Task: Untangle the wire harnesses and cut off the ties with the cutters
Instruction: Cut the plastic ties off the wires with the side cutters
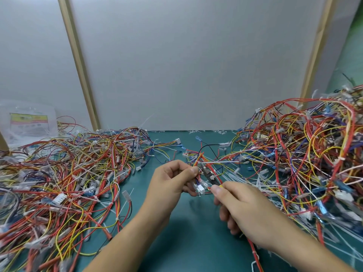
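Observation:
My left hand (170,180) pinches a small wire harness (204,163) of red, yellow and black wires, with white connectors (200,188) hanging just under its fingers. My right hand (242,208) grips the cutters (209,175), whose metal jaws point up and left into the harness beside a white tie (218,162). Whether the jaws touch the tie I cannot tell. The handles are mostly hidden inside my right hand.
A large heap of tangled harnesses (306,154) rises on the right and a flatter heap (64,173) spreads over the left. Cut white ties (243,179) lie on the green mat (186,238). A plastic bag (29,122) stands at the far left against the grey wall.

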